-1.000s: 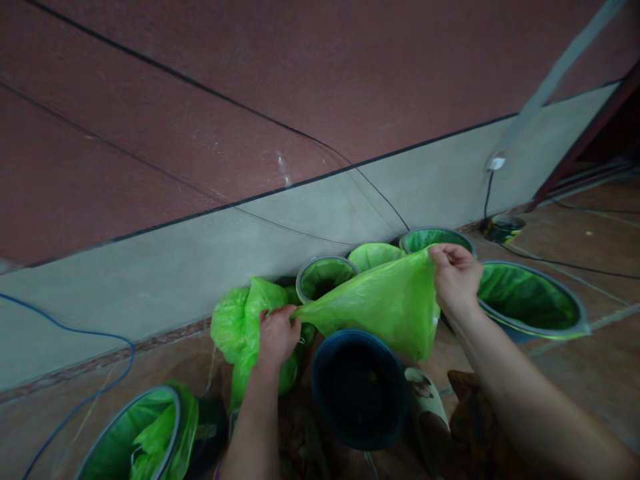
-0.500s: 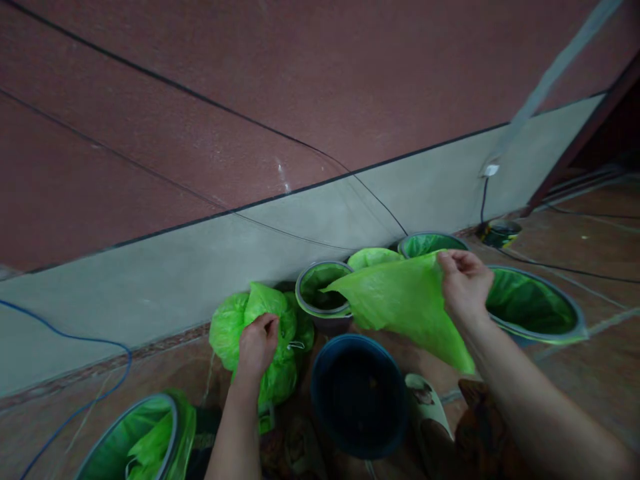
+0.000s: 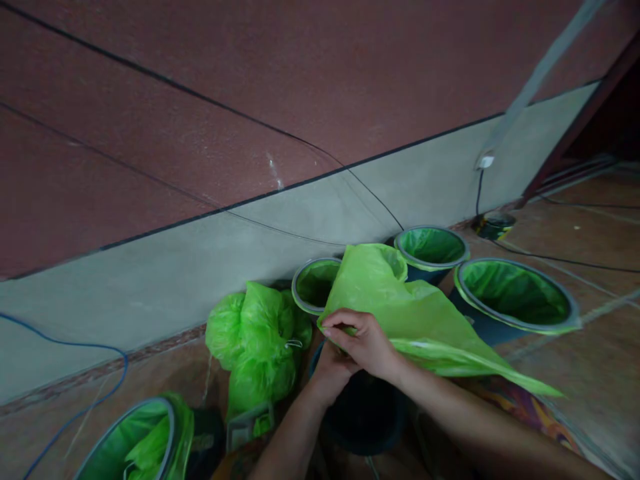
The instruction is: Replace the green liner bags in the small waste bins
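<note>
A flat, light green plastic bag (image 3: 400, 310) stretches out to the right from my hands. My right hand (image 3: 363, 340) pinches its near left corner between thumb and fingers. Close against it, my left hand (image 3: 333, 373) has curled fingers, partly covered by the right hand; whether it grips the bag too cannot be made out. Below both hands stands a dark blue bucket (image 3: 367, 420) with no liner showing, its far rim partly hidden by them. Left of the hands sits a bunched heap of green plastic bags (image 3: 260, 340) with a white drawstring.
Along the pale wall base stand several bins lined in green: a small bin (image 3: 313, 283), one by the wall (image 3: 433, 247), and a wider one (image 3: 517, 293). Another lined bin (image 3: 135, 440) is at lower left. A blue cable (image 3: 117, 350) and a small tin (image 3: 494, 225) lie on the floor.
My right hand has come left and down with the bag's corner, and my left hand has moved right to meet it. The bag now trails off to the right.
</note>
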Action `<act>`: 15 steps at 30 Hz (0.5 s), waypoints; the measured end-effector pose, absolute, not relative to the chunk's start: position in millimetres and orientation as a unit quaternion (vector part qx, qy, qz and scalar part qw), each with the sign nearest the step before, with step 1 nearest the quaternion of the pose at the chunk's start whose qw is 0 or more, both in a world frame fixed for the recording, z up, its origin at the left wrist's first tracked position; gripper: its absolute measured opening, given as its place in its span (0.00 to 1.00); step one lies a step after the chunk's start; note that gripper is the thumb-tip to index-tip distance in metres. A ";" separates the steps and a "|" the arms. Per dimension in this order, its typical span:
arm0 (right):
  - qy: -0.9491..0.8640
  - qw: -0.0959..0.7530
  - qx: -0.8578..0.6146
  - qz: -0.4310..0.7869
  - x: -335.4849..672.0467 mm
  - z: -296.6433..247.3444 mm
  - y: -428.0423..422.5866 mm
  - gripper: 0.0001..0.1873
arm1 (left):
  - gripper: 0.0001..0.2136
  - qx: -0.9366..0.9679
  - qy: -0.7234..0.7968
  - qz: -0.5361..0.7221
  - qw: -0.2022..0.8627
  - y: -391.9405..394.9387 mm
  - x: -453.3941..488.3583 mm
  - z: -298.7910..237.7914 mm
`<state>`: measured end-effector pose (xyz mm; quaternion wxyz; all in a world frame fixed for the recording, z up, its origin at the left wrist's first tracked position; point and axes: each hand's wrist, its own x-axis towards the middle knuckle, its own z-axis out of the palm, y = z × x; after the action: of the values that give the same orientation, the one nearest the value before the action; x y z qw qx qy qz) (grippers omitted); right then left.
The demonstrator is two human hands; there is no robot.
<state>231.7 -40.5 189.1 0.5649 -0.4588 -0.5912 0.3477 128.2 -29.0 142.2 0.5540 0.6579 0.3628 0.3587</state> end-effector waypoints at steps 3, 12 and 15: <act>-0.602 0.570 -0.447 0.336 235.5 186.0 -32.6 0.06 | 0.25 0.576 0.368 0.363 0.634 -35.7 132.2 143.4; -0.629 0.594 -0.428 0.261 222.4 188.1 -11.2 0.07 | 0.14 0.584 0.377 0.315 0.646 -59.7 158.4 126.1; -0.651 0.581 -0.416 0.257 212.1 190.1 -9.8 0.07 | 0.18 0.598 0.424 0.346 0.585 -49.5 167.3 116.9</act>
<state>212.1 -9.8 190.1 0.5810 -0.4158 -0.6509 0.2568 167.3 -49.5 116.9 0.5850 0.5984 0.4245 0.3457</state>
